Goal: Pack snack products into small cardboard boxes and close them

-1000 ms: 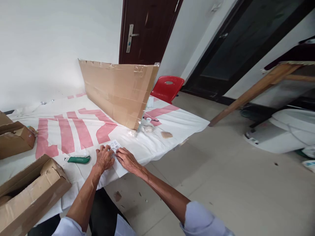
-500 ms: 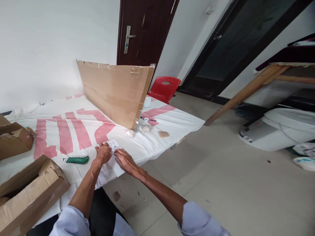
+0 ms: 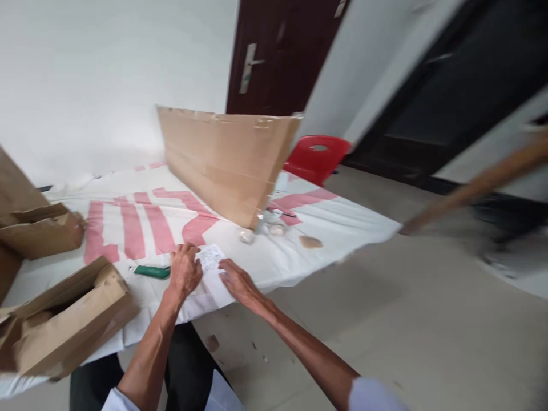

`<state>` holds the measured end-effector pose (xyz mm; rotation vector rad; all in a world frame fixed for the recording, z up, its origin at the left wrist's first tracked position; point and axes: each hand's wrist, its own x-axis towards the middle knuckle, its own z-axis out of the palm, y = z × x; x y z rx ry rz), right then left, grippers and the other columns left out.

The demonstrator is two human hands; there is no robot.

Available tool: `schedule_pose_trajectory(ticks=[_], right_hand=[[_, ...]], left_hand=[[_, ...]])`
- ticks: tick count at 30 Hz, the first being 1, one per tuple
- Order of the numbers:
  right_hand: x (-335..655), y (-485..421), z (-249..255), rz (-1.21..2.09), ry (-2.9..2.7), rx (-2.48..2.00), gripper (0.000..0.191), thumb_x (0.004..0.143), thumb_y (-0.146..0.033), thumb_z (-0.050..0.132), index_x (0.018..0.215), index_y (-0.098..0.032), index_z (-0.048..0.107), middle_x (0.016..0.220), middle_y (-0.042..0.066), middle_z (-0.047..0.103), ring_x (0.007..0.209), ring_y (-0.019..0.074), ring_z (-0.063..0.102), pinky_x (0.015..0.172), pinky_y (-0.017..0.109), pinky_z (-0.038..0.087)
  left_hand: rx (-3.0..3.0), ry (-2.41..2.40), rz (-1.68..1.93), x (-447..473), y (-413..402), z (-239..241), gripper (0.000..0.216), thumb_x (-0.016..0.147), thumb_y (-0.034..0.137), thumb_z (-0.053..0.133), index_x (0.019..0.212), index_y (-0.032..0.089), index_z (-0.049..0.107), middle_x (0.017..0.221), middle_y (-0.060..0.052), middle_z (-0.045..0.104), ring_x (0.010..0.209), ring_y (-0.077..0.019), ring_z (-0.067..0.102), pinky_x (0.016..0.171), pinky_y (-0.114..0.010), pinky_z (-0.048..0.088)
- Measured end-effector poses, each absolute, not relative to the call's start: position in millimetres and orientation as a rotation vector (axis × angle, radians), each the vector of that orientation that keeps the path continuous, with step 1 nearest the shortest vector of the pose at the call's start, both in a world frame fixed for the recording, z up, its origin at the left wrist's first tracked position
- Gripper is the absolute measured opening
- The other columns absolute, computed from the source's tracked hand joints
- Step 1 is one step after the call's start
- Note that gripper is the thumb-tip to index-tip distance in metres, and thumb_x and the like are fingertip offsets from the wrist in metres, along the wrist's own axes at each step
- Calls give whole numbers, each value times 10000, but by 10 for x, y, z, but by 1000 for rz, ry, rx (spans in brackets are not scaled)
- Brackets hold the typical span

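A small white printed sheet lies on the white cloth with red shapes that covers the low table. My left hand rests on the sheet's left side with its fingers curled down on the paper. My right hand lies flat on the sheet's right side, fingers stretched out. A green-handled utility knife lies just left of my left hand.
A large cardboard panel stands upright behind the sheet. Open cardboard boxes sit at the left and far left. A clear plastic bag and a brown scrap lie on the cloth. A red stool stands beyond.
The view has swung left and blurred. Both hands stay on the sheet; the right hand has slid slightly toward me along the paper.
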<state>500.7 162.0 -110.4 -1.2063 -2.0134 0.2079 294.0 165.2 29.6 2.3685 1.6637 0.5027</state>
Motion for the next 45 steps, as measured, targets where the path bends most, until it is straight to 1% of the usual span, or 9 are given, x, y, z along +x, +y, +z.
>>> schedule_pose_trajectory(ticks=[8, 14, 17, 20, 23, 27, 31, 38, 45], right_hand=[[4354, 1497, -456, 311, -1920, -869, 150, 1050, -286, 561, 1169, -263, 650, 1173, 109, 701, 1114, 277, 698, 958, 456, 618], [3230, 1274, 415, 385, -2231, -473, 503, 987, -356, 738, 1456, -262, 586, 1408, 132, 656, 1305, 326, 632, 1108, 510, 554], [2732, 1272, 565, 339, -2415, -329, 678, 874, -389, 874, 1458, -216, 576, 1428, 152, 634, 1335, 354, 593, 1145, 541, 516], [2461, 1269, 543, 278, -2571, -339, 628, 791, -309, 940, 1329, -200, 634, 1258, 143, 683, 1197, 361, 639, 1059, 547, 546], [2471, 1223, 460, 242, -2603, -366, 534, 797, -202, 909, 1246, -227, 620, 1161, 104, 668, 1070, 319, 659, 921, 486, 581], [2683, 1104, 391, 141, -2455, -263, 409, 876, -81, 759, 1212, -212, 566, 1080, 87, 665, 978, 277, 657, 839, 431, 561], [2854, 933, 358, -95, -2380, -135, 248, 945, 14, 523, 987, -219, 598, 918, 54, 671, 866, 229, 640, 837, 402, 519], [2929, 883, 414, 256, -2549, -123, 123, 1000, -234, 675, 884, -211, 639, 893, 54, 712, 883, 226, 676, 818, 377, 553], [2439, 1303, 654, 288, -2733, -114, 144, 1017, -169, 623, 1052, -180, 762, 1153, 105, 781, 1159, 257, 682, 1038, 417, 528]], left_hand=[[2317, 1686, 1299, 2019, 389, 761, 151, 1040, 241, 545, 1156, 245, 641, 1101, -91, 723, 1067, -253, 698, 966, -413, 559], [2031, 2394, 1572, 872, -319, 946, 65, 1003, 282, 619, 1035, 253, 668, 1085, -65, 712, 1021, -255, 716, 924, -420, 596], [1833, 2443, 1534, 485, -519, 835, 144, 986, 356, 625, 1036, 249, 707, 1115, -67, 735, 965, -248, 736, 827, -390, 627], [1682, 2284, 1512, 279, -627, 699, 260, 990, 457, 618, 1048, 238, 746, 1206, -93, 734, 994, -246, 748, 777, -350, 648], [1624, 2185, 1472, 176, -644, 629, 361, 1011, 538, 585, 1103, 242, 769, 1368, -120, 686, 1229, -299, 700, 963, -417, 637], [1642, 1977, 1298, 85, -543, 609, 477, 1029, 627, 538, 1271, 276, 753, 1628, -110, 507, 1550, -372, 441, 1269, -560, 406], [1664, 1827, 1201, 11, -429, 528, 559, 1012, 688, 533, 1385, 307, 701, 1707, -95, 389, 1623, -395, 301, 1321, -597, 299], [1768, 1787, 1156, -74, -399, 196, 1189, 697, 796, 846, 1653, 276, 367, 1737, -182, 232, 1644, -464, 177, 1311, -671, 257], [1758, 1760, 1115, -144, -349, 139, 1229, 663, 731, 901, 1641, 230, 352, 1663, -200, 332, 1579, -465, 311, 1302, -671, 281]])
